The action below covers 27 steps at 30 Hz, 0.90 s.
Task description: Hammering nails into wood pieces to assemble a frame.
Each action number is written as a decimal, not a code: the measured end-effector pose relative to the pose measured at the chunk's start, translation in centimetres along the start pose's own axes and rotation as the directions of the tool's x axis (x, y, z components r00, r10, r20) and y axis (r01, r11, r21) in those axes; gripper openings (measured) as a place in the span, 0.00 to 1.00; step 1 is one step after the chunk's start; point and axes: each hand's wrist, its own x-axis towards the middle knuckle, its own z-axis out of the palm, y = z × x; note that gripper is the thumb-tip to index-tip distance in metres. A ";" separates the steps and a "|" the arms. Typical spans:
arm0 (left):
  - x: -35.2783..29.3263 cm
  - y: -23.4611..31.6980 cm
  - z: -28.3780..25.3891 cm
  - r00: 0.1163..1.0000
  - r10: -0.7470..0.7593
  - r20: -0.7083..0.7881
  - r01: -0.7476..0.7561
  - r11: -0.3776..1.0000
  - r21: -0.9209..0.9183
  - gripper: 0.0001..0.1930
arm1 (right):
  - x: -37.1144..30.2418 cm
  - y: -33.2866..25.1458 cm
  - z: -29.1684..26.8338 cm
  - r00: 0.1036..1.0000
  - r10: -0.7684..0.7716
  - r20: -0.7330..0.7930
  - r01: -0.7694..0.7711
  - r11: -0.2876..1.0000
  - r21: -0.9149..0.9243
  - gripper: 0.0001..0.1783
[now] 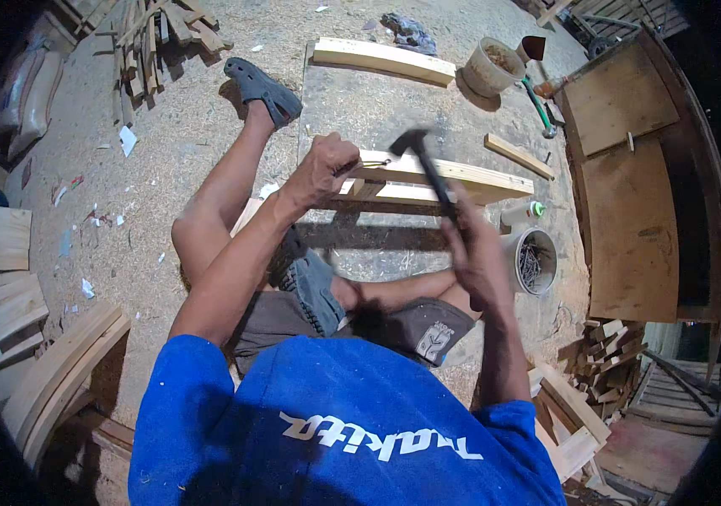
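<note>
Hammer [434, 179] clenched in right hand [482, 255]; left hand [332, 163] fisted at pale squared timber [478, 176], hold unclear.

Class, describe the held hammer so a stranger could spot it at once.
Beyond the blue shirt is a pale wooden frame. The right hand holds the hammer over it. Its dark handle sets it apart from the green-handled tool lying near the farther bucket.

Left arm [238, 257] reached forward and inward; left hand [332, 166] curled tight, knuckles up | right arm [505, 358] ran forward; right hand [482, 257] wrapped in a grip, blurred | left leg [227, 190] extended, knee bent; right leg [402, 293] folded inward.
</note>
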 end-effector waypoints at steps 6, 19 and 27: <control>-0.5 -0.2 0.3 1.000 -0.014 0.024 0.015 0.998 -0.060 0.08 | -0.9 -11.3 -16.7 0.906 -0.009 -0.424 -0.160 0.919 -0.361 0.13; -0.3 0.5 0.8 0.999 0.051 0.006 -0.050 0.991 -0.125 0.08 | -2.8 -0.6 -13.5 0.667 -0.257 -0.699 0.402 0.914 0.048 0.23; -0.5 0.2 0.6 0.994 0.006 0.110 0.000 0.999 -0.054 0.08 | -1.9 -5.3 -2.0 0.997 0.071 0.012 -0.059 0.911 -0.409 0.21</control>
